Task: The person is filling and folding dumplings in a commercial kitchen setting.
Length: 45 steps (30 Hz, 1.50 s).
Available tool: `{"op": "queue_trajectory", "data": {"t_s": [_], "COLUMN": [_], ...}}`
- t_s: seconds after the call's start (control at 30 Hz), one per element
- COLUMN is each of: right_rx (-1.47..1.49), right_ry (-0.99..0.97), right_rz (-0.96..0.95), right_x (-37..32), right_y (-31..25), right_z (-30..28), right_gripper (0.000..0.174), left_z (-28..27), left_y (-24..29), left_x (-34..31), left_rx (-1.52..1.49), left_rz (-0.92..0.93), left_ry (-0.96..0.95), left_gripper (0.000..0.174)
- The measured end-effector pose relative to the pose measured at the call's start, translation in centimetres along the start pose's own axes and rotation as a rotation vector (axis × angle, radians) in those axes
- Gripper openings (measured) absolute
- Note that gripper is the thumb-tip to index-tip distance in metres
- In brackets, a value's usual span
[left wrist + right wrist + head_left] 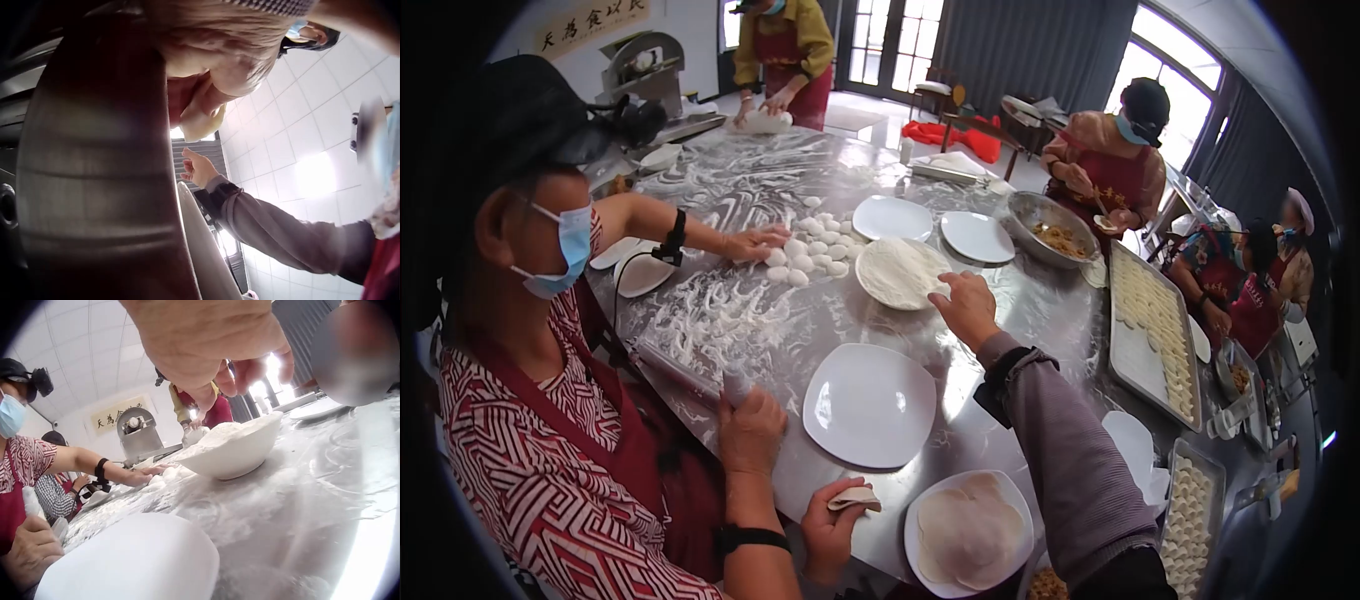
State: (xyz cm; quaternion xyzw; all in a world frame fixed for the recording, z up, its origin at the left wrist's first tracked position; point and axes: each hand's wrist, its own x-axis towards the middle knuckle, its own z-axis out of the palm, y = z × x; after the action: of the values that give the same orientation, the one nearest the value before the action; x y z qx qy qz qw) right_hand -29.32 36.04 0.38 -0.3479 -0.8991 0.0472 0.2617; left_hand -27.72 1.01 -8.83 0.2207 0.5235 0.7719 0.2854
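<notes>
In the head view my left hand (830, 530), low in front of me, holds a folded dough wrapper (855, 498) between thumb and fingers. The left wrist view shows the pale wrapper (203, 122) bent under the fingers, its inside hidden. My right hand (968, 308) reaches out to a white bowl heaped with flour (900, 272). Its fingertips are right at the near rim. From the right wrist, the hand's fingers (201, 403) hang loosely bent over the flour bowl (234, 461). Beside my left hand, a white plate (915, 540) carries a stack of flat round wrappers (972, 530).
A bare square plate (870, 405) lies centrally on the floured steel table. Dough pieces (810, 248) sit beyond, near a neighbour's hand (755, 242); that person's other hand grips a rolling pin (737, 382). Trays of dumplings (1155, 335) and a filling bowl (1055, 232) stand right.
</notes>
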Motion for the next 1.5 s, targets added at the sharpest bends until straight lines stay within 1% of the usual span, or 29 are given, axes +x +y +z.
{"op": "queue_trajectory", "data": {"t_s": [0.07, 0.1, 0.2, 0.27, 0.3, 0.37, 0.5, 0.6, 0.67, 0.73, 0.83, 0.87, 0.9, 1.0, 1.07, 1.13, 1.2, 1.23, 1.27, 1.3, 1.33, 1.4, 1.47, 1.5], "right_rx": [-0.005, -0.031, -0.068, -0.035, -0.019, -0.069, -0.078, -0.057, -0.026, 0.018, 0.017, 0.041, -0.007, -0.110, -0.115, -0.086, 0.060, 0.069, 0.092, 0.117, 0.143, 0.120, 0.227, 0.257], "right_ry": [-0.006, -0.024, -0.061, -0.080, -0.086, -0.043, 0.031, 0.088, 0.131, 0.171, 0.241, 0.220, 0.202, 0.156, 0.140, 0.104, 0.166, 0.081, 0.039, -0.003, -0.046, -0.270, -0.460, -0.468], "right_rz": [0.046, 0.036, 0.040, 0.047, 0.047, 0.059, 0.042, -0.046, -0.068, -0.074, -0.148, -0.146, -0.119, -0.078, -0.103, -0.145, -0.226, -0.231, -0.236, -0.243, -0.253, -0.244, -0.232, -0.245], "right_x": [1.8, 2.4, 3.0, 3.2, 3.4, 4.0, 4.7, 5.1, 4.9, 5.3, 5.0, 4.8, 4.7, 5.0, 4.9, 4.3, 2.7, 1.4, 0.1, -1.4, -2.8, -6.2, -10.5, -12.9], "right_y": [-0.2, -0.2, 0.0, 0.4, 0.6, 1.2, 1.1, 0.4, -0.2, -0.2, -0.6, -0.7, -1.0, -1.4, -2.0, -1.8, -0.5, -0.3, -0.1, 0.3, 0.8, 2.0, 3.9, 4.3], "right_z": [1.3, 1.8, 3.3, 3.8, 4.2, 6.0, 7.1, 5.1, 3.9, 3.1, 0.3, -0.7, -1.3, -1.3, -1.2, -1.4, -0.5, -1.4, -2.4, -3.2, -4.1, -6.3, -8.2, -10.0], "right_gripper": [0.031, 0.032, 0.028, 0.023, 0.021, 0.015, 0.011, 0.010, 0.010, 0.011, 0.011, 0.014, 0.016, 0.020, 0.012, 0.009, 0.020, 0.031, 0.032, 0.033, 0.034, 0.033, 0.032, 0.031], "left_z": [0.2, 0.1, 0.5, 0.4, 0.1, -0.3, 0.1, 0.1, -0.1, -0.2, -0.4, -0.5, -0.7, -0.8, -0.7, -0.4, -0.4, -0.2, -0.1, 0.0, -0.1, -0.6, -0.2, -0.2], "left_y": [0.2, 0.2, -0.2, -0.8, -1.3, -2.3, -1.5, -1.9, -2.2, -2.0, -2.6, -2.9, -2.9, -3.0, -2.1, -1.1, -1.3, -1.3, -1.0, -0.8, -1.0, -1.6, -1.0, -0.5], "left_x": [0.0, 0.0, 0.1, -0.2, -0.4, -0.5, -0.1, -0.3, -0.4, -0.2, -0.1, -0.1, -0.1, -0.6, -0.3, -0.1, -0.2, -0.3, -0.2, -0.1, 0.0, 0.3, 0.7, 0.6], "left_rx": [0.005, 0.017, 0.035, -0.007, 0.025, 0.084, 0.142, 0.118, 0.088, 0.082, 0.028, -0.001, 0.054, 0.054, 0.033, -0.008, 0.001, 0.001, 0.003, 0.043, 0.044, 0.050, 0.080, 0.101], "left_rz": [0.018, 0.031, 0.052, 0.053, 0.050, 0.045, 0.093, 0.073, 0.049, 0.075, 0.081, 0.078, 0.083, -0.007, -0.014, -0.018, -0.022, -0.020, -0.012, 0.042, 0.040, 0.031, 0.034, 0.032], "left_ry": [0.022, 0.018, 0.069, 0.118, 0.108, 0.089, 0.127, 0.149, 0.160, 0.136, 0.133, 0.136, 0.083, 0.067, 0.130, 0.139, 0.129, 0.117, 0.105, 0.083, 0.083, 0.081, 0.052, 0.043], "left_gripper": [0.032, 0.032, 0.030, 0.030, 0.030, 0.032, 0.031, 0.029, 0.027, 0.028, 0.028, 0.028, 0.032, 0.028, 0.028, 0.028, 0.028, 0.029, 0.029, 0.028, 0.029, 0.030, 0.031, 0.032]}}
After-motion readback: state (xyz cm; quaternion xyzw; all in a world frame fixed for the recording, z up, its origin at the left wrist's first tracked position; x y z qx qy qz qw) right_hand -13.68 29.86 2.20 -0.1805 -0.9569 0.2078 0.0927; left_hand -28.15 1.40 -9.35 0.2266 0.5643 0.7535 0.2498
